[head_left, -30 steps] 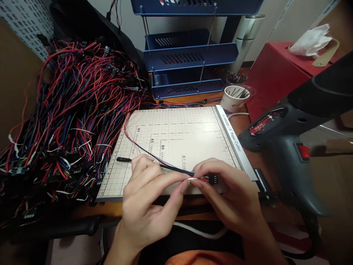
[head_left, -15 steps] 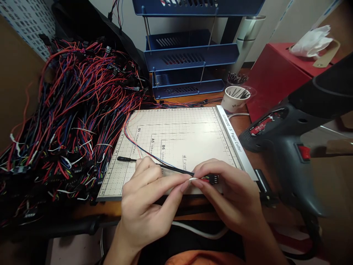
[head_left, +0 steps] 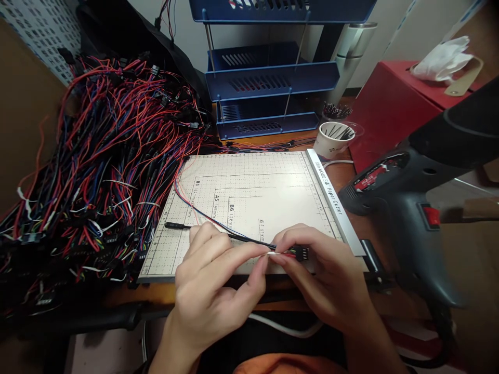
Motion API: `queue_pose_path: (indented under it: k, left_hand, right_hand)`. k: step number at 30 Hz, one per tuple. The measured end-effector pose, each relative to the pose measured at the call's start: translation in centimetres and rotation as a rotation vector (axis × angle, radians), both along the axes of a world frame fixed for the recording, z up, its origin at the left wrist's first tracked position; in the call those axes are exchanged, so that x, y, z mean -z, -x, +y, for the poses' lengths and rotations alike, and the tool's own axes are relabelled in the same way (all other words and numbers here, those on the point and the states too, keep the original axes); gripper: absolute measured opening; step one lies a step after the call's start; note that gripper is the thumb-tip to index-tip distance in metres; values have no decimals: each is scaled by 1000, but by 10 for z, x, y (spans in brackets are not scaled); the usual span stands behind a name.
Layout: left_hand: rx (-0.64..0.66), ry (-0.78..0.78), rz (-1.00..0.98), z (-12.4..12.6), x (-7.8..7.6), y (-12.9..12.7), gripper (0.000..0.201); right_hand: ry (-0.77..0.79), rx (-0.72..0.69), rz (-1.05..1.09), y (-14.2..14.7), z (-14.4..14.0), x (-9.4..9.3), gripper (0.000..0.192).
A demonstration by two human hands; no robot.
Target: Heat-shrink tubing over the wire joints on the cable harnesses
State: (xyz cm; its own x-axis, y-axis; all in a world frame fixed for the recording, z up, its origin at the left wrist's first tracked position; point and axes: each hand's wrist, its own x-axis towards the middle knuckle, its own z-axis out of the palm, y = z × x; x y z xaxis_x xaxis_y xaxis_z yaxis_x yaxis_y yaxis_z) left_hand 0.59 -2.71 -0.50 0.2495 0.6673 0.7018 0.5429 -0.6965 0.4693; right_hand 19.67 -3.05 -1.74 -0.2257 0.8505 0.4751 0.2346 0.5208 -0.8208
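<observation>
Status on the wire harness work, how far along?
In hand: one cable on the paper cutter board. Left hand and right hand pinch a white piece by its black connector. Done versus left: can't tell; the large wire pile isn't visibly sorted.

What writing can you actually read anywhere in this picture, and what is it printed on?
"Paper Cutter": on the grey rail of the cutting board.
"B5", "A5", "B6": size marks on the board's grid; the small millimetre figures beside them are too blurred.
Red label on the heat gun: unreadable.
Print on the paper cup: too small.
</observation>
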Motion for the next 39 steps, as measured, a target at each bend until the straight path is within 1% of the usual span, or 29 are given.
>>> queue_pose_path:
  k: [14, 18, 21, 24, 26, 28, 30, 31, 32, 33, 34, 35, 37, 38, 39]
  left_hand:
    - [-13, -16, 22, 2, 0, 0, 15]
    - [0, 17, 8, 3, 1, 1, 16]
    - [-11, 9, 37, 4, 0, 4, 22]
    - [22, 11, 122, 7, -3, 9, 29]
    - [83, 53, 152, 9, -5, 13, 31]
    - [117, 76, 158, 11, -5, 15, 33]
    - [110, 55, 160, 12, -4, 16, 34]
    - [98, 45, 156, 12, -2, 16, 32]
    - [84, 42, 148, 12, -1, 15, 31]
    - [69, 50, 138, 12, 1, 15, 29]
    - [53, 68, 127, 12, 3, 14, 28]
    - [37, 96, 117, 12, 5, 14, 27]
    - [-1, 164, 106, 13, 8, 14, 26]
    - [-19, 196, 107, 13, 10, 14, 25]
    - [-35, 224, 111, 14, 11, 15, 24]
  right_hand:
    - [20, -1, -20, 0, 0, 1, 11]
    - [48, 24, 3, 1, 1, 0, 9]
    - [162, 52, 85, 0, 0, -6, 6]
    - [338, 36, 235, -1, -2, -14, 6]
    - [451, 12, 335, -1, -1, -16, 14]
    - [558, -7, 404, 0, 0, -16, 24]
    - [637, -12, 417, 0, 1, -14, 33]
    - [647, 14, 401, -1, 0, -13, 36]
    - [621, 79, 375, -3, -1, -12, 40]
    - [555, 197, 340, -7, -3, -13, 43]
    - [451, 370, 297, -12, -6, -14, 44]
    - [327, 579, 247, -19, -8, -16, 44]
    - [89, 990, 125, -37, -13, -20, 36]
    - [27, 1133, 62, -48, -14, -22, 33]
    - [1, 1218, -1, -60, -15, -23, 31]
